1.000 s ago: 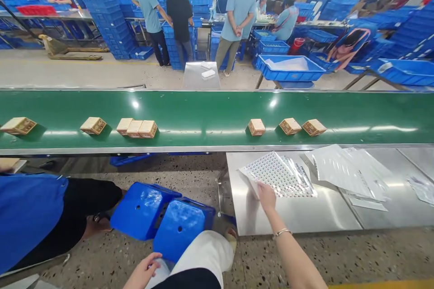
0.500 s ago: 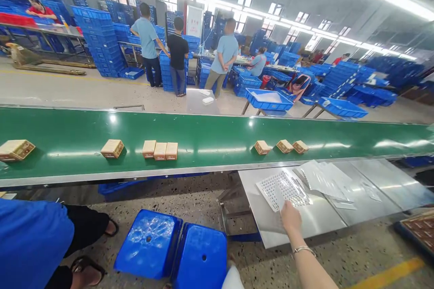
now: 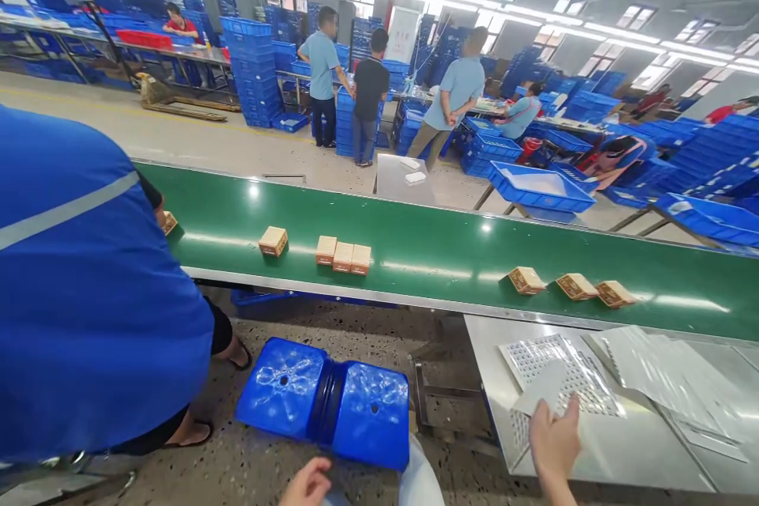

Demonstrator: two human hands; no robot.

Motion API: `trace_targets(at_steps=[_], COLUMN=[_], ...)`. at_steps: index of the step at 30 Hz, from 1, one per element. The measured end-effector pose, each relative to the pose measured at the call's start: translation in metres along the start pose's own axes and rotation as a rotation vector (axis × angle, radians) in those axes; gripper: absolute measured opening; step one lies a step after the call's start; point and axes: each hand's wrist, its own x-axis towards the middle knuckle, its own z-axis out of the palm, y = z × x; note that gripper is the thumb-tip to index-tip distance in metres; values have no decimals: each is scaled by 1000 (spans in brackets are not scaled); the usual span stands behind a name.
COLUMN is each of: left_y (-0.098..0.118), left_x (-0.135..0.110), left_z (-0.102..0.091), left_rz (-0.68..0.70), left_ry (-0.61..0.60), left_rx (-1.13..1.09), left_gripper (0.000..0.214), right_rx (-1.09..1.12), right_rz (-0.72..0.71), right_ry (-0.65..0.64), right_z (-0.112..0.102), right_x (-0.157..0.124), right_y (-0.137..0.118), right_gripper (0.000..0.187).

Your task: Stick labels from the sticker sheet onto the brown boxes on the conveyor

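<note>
My right hand [image 3: 554, 439] is over the metal side table, its fingers at the near edge of a sheet covered in rows of small round dots [image 3: 534, 356]. A plain white flap [image 3: 544, 386] is lifted over the dots and pinched at its lower end by my fingers. Whether the flap is part of the sheet I cannot tell. Low in the frame, my left hand [image 3: 308, 482] hangs in front of two blue plastic stools [image 3: 368, 411], fingers loosely curled and holding nothing visible.
Several small cartons [image 3: 342, 255] lie on the green conveyor belt [image 3: 427, 241]. A person in blue [image 3: 95, 292] leans over the belt at left, a hand at a carton. Clear plastic sheets [image 3: 664, 379] overlap on the metal table [image 3: 628, 443]. Other people stand beyond the belt.
The view has swung left. My left hand has come into the frame, and a white flap is now raised at my right hand. The person in blue leans farther in and reaches a carton.
</note>
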Motion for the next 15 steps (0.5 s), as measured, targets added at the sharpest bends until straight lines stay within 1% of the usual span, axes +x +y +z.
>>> trace_targets(at_steps=[1,2,3,5,7,8,10,11,12,13,14,15], left_y=[14,30,48,85,121,137,165,177,188,197,207,216], left_x=[2,3,3,1,-1,-2,-4,-5,-6,-9,-11,-14], left_z=[7,14,21,37,50,54,56,52,46,39,30,22], left_rz=[62,134,216,366,449,468,473,460,440,415,388,360], left_ry=[-4,-8,-19,-65,-87,-67,21,67,104,128,143,155], left_rx=[-1,-8,-19,-46,-93,-131,-225,-275,-326,-374,-419,-462], left_gripper=[49,59,71,91,103,101,77,67,63,63,63,64], right_rx=[24,59,97,164,223,249,320,402,477,524,569,611], right_rz=[-76,-163,-257,-408,-512,-553,-642,-717,-798,-891,-990,-1086], right_ry=[-70,-170,-297,-493,-633,-695,-817,-933,-1022,-1055,-1018,-954], right_z=[0,0,1,3,5,4,-2,-5,-9,-12,-13,-12], right_x=[-19,-40,-62,-104,-137,-147,-154,-150,-140,-127,-110,-92], right_y=[-10,-21,-33,-62,-95,-113,-147,-162,-176,-188,-198,-207], right_gripper=[63,63,61,58,58,59,62,65,66,63,58,51])
